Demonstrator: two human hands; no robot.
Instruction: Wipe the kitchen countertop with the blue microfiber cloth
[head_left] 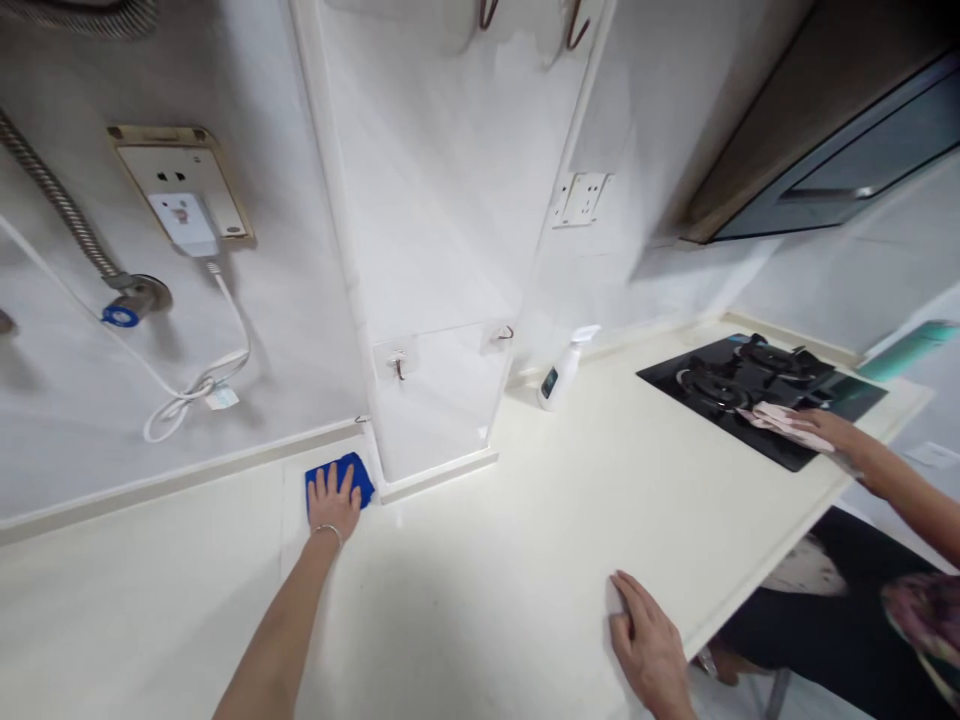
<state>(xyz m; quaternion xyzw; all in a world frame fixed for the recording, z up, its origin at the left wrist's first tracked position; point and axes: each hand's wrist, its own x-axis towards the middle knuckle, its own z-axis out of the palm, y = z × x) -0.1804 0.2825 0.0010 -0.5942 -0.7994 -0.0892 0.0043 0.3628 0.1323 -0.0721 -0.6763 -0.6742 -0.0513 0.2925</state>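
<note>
We work at a broad cream countertop [510, 520] that runs from the left wall round a white tiled column [442, 250] to the right, where a black gas hob [750, 395] is let into it. On the left wall hang a socket with a white plug [184, 218] and its looped cable, beside a ribbed metal hose [60, 215]; a second socket [581, 198] sits on the wall right of the column, and a dark extractor hood [840, 150] hangs above the hob. A white spray bottle [564, 370] stands on the counter at the foot of the wall, just right of the column. At the hob another person's hand [821, 428] presses a pale pink cloth [772, 415] against the burners; that is not ours. Our left hand [334, 503], a thin bangle at the wrist, lies flat with fingers spread on a blue cloth [346, 478], pinning it to the counter in the corner where the left wall meets the column, rather than clutching it. Our right hand [646, 640] rests open and empty, palm down, at the counter's front edge, steadying us. To wipe this corner well, we judge it best to keep the palm's weight even over the cloth, push its edge right into the seam along the skirting, and draw it out in overlapping strokes, with the right hand braced. Whether any dirt remains there we cannot quite tell; the surface looks uniformly pale at this angle.
</note>
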